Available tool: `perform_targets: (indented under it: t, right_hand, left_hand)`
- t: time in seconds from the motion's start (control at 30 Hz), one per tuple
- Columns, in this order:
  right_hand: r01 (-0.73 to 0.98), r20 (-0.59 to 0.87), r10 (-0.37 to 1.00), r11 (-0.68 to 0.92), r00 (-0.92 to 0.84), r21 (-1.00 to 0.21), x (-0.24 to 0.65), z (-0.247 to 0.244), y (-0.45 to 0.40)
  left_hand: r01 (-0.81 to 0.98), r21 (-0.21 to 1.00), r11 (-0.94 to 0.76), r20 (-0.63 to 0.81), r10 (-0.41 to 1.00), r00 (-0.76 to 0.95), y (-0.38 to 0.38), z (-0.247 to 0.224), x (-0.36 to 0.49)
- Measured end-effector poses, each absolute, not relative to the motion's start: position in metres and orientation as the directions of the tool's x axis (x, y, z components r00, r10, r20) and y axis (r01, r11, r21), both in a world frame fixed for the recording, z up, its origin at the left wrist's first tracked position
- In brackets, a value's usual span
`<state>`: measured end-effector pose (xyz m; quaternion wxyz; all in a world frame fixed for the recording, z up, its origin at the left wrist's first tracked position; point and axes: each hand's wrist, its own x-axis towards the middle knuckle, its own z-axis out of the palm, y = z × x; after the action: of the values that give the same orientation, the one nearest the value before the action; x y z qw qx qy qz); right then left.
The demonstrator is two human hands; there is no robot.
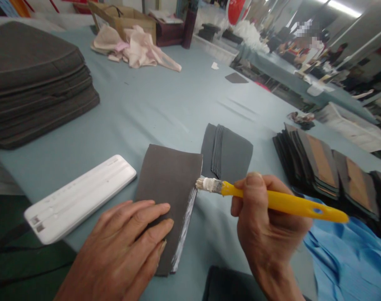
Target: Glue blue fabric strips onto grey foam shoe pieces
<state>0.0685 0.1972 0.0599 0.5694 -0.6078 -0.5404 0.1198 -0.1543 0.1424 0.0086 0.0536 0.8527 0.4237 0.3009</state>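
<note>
A stack of dark grey sheets point(171, 171) lies on the table, with white smears along its right edge. My left hand point(130, 242) rests flat on the lower left of this stack, fingers stretched out. In my right hand point(265, 221) is a yellow brush point(290, 205), pinched near its metal collar. The brush's white-coated bristles meet the upper part of the stack's right edge. Just behind the stack are several smaller grey pieces point(236, 152), fanned out. A white rectangular device point(83, 196) lies left of the stack.
Tall dark stacks point(36, 71) stand at the left. Grey pieces with brown patches point(318, 161) and blue sheeting point(350, 255) are at the right. Pale cloth point(140, 48) and a cardboard box point(136, 25) are at the back. A dark object point(231, 286) sits at the front edge.
</note>
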Motion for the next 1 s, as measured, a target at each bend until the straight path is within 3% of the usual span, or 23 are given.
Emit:
perform_targets:
  t: [0.37, 1.0]
  right_hand:
    - [0.640, 0.551, 0.776, 0.261, 0.306, -0.723, 0.067, 0.050, 0.204]
    - [0.635, 0.573, 0.763, 0.289, 0.299, -0.716, 0.073, 0.050, 0.237]
  left_hand:
    - [0.670, 0.354, -0.653, 0.470, 0.743, 0.476, 0.144, 0.010, -0.154]
    - [0.660, 0.344, -0.668, 0.496, 0.726, 0.476, 0.145, 0.009, -0.155]
